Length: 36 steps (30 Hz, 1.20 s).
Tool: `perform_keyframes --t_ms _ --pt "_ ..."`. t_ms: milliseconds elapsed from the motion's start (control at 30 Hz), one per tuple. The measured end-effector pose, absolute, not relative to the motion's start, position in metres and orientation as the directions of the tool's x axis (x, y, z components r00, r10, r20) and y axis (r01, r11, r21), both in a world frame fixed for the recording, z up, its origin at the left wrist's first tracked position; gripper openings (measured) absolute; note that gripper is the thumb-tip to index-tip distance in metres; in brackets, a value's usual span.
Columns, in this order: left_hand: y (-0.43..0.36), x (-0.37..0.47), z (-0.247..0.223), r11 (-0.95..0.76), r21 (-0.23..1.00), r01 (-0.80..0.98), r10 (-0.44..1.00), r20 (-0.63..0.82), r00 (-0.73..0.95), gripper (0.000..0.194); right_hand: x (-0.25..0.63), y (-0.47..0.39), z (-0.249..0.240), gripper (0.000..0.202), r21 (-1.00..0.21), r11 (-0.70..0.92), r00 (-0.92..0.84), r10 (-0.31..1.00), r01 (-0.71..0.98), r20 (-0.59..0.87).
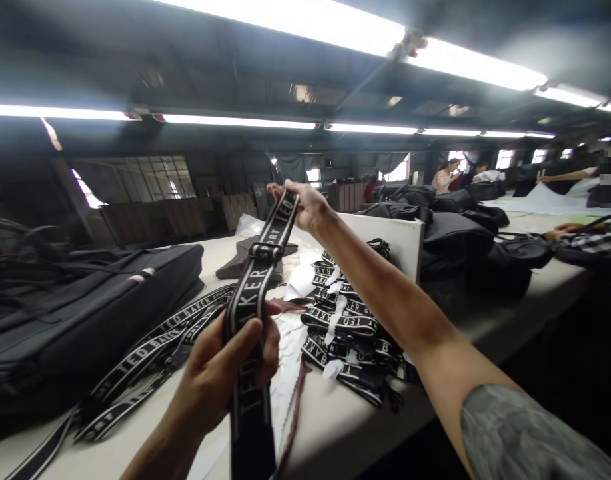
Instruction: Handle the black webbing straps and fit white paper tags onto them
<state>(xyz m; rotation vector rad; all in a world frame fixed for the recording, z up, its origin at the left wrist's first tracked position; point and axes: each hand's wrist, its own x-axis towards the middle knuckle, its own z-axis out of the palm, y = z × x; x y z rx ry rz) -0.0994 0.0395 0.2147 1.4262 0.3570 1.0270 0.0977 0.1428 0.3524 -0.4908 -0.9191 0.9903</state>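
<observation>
A black webbing strap [252, 290] with white lettering and pale edge stripes runs between my two hands. My left hand [235, 360] is closed round its lower part, thumb on the front. Higher up and farther away, my right hand [305, 203] grips the strap's upper end. A black slider buckle [266, 251] sits on the strap between them. Below my right forearm lies a pile of folded straps [342, 323] wrapped with white paper bands. Loose straps [150, 347] of the same pattern stretch over the table to the left of my left hand.
A large black bag [85, 320] lies on the left of the white table [315, 413]. Behind the strap pile stands a white panel [405, 243], with several black bags [465, 247] beyond it. White paper strips [285, 353] lie mid-table. Other people [448, 177] are farther back.
</observation>
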Motion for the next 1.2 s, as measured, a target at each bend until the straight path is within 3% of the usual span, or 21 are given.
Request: perform_keyframes --t_ms 100,167,200,267,333,400,467,567,700,900,1100,1200 --pt "0.027 -0.121 0.225 -0.235 0.930 -0.283 0.843 0.340 0.417 0.038 0.102 0.153 0.285 0.017 -0.908 0.154 0.115 0.986 -0.389 0.118" --pt "0.022 -0.134 0.233 -0.198 0.957 -0.210 0.897 0.264 0.354 0.044 0.098 0.153 0.244 0.019 -0.991 -0.008 -0.007 1.000 -0.135 -0.007" --pt "0.020 -0.140 0.237 -0.160 0.970 -0.182 0.916 0.215 0.339 0.047 0.095 0.150 0.228 0.020 -1.000 -0.020 -0.026 0.999 -0.012 -0.020" --pt "0.021 -0.147 0.244 -0.101 0.982 -0.163 0.921 0.154 0.359 0.051 0.086 0.139 0.209 0.021 -0.990 0.095 -0.032 0.995 0.100 0.092" --pt "0.028 -0.150 0.251 -0.054 0.980 -0.193 0.886 0.136 0.443 0.049 0.077 0.121 0.205 0.029 -0.956 0.294 -0.125 0.948 0.000 0.292" --pt "0.038 -0.149 0.255 0.026 0.971 -0.239 0.826 0.114 0.551 0.048 0.068 0.102 0.210 0.040 -0.893 0.407 -0.330 0.830 -0.193 0.450" --pt "0.051 -0.147 0.255 0.133 0.954 -0.270 0.764 0.075 0.640 0.050 0.060 0.089 0.215 0.047 -0.856 0.405 -0.489 0.704 -0.320 0.515" --pt "0.070 -0.146 0.246 0.239 0.926 -0.292 0.666 0.063 0.743 0.050 0.052 0.083 0.212 0.055 -0.856 0.356 -0.556 0.654 -0.374 0.514" --pt "0.089 -0.145 0.228 0.273 0.900 -0.339 0.587 0.124 0.800 0.056 0.052 0.094 0.194 0.048 -0.851 0.326 -0.501 0.699 -0.412 0.510" --pt "0.093 -0.135 0.212 0.298 0.847 -0.440 0.612 0.184 0.769 0.054 0.060 0.106 0.177 0.049 -0.846 0.284 -0.353 0.814 -0.452 0.462" --pt "0.093 -0.128 0.217 0.299 0.805 -0.513 0.704 0.177 0.688 0.014 0.053 0.092 0.164 0.053 -0.839 0.356 -0.281 0.826 -0.412 0.488" --pt "0.099 -0.123 0.220 0.207 0.816 -0.540 0.760 0.214 0.614 0.013 0.043 0.085 0.158 0.044 -0.845 0.364 -0.299 0.818 -0.392 0.491"
